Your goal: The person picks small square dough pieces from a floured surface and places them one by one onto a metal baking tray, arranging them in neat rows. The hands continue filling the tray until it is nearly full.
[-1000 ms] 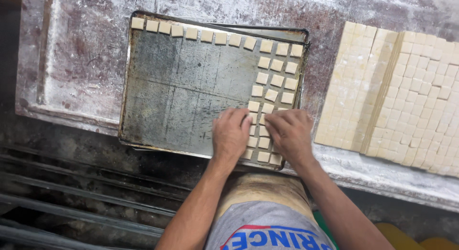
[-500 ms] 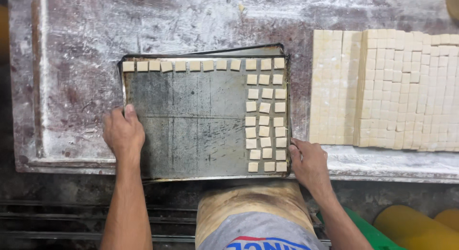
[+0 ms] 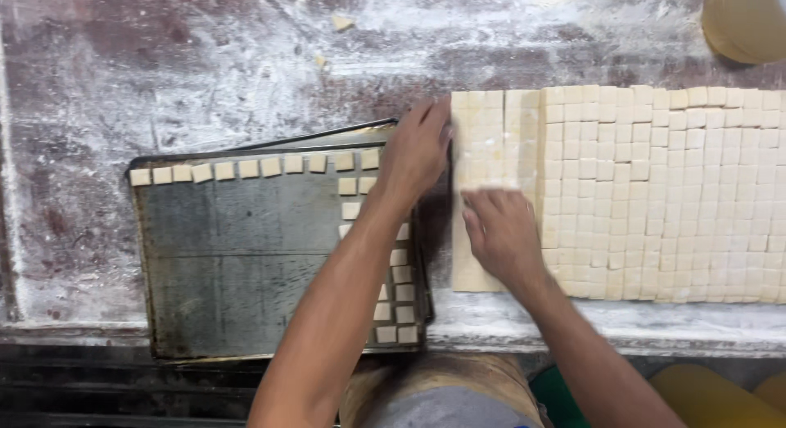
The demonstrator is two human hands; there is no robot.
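Observation:
A dark metal baking tray (image 3: 229, 264) lies on a floured table, with small pale dough squares (image 3: 246, 168) in a row along its far edge and in columns down its right side. To the right spreads a large sheet of dough cut into squares (image 3: 655, 191). My left hand (image 3: 413, 154) reaches across the tray's right corner and touches the left edge of the cut sheet. My right hand (image 3: 499, 232) rests flat on the sheet's left part, fingers spread over the pieces. Whether either hand pinches a piece is hidden.
The table top (image 3: 205, 60) is dusted with flour, with two stray dough bits (image 3: 342, 22) at the far side. A yellowish round container (image 3: 745, 23) stands at the far right corner. The table's front edge (image 3: 573, 342) runs below the dough.
Both hands left the tray and moved right onto the cut dough sheet. The left hand crossed from the tray's left rim. The view shifted right and closer.

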